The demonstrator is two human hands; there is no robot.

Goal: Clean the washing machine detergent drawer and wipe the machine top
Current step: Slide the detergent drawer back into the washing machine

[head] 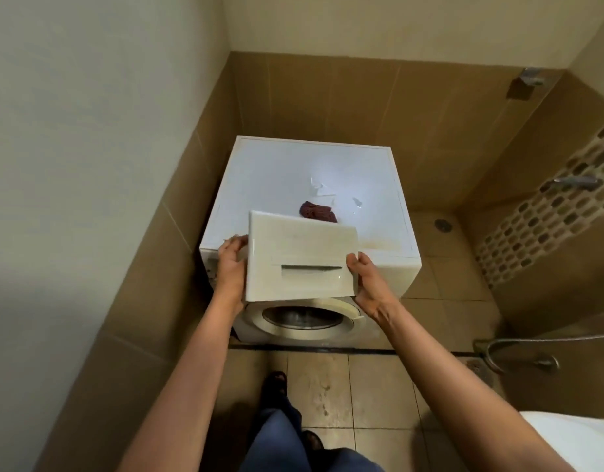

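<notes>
Left hand (231,264) and right hand (370,284), fingers curled, grip the left and right edges of the detergent drawer (300,257), which is held in the air between them, clear of the washing machine (392,267). The drawer is off-white and faintly yellowed, with a dark recessed pull slot low on the panel facing the camera. Below it shows the machine's round door (304,316). Behind it, on the white machine top (276,178), lie a crumpled maroon cloth (318,211) and small white scraps (319,189). Tan tiled walls (328,97) enclose the machine; a floor drain (443,225) and a tap (576,182) lie to the right.
</notes>
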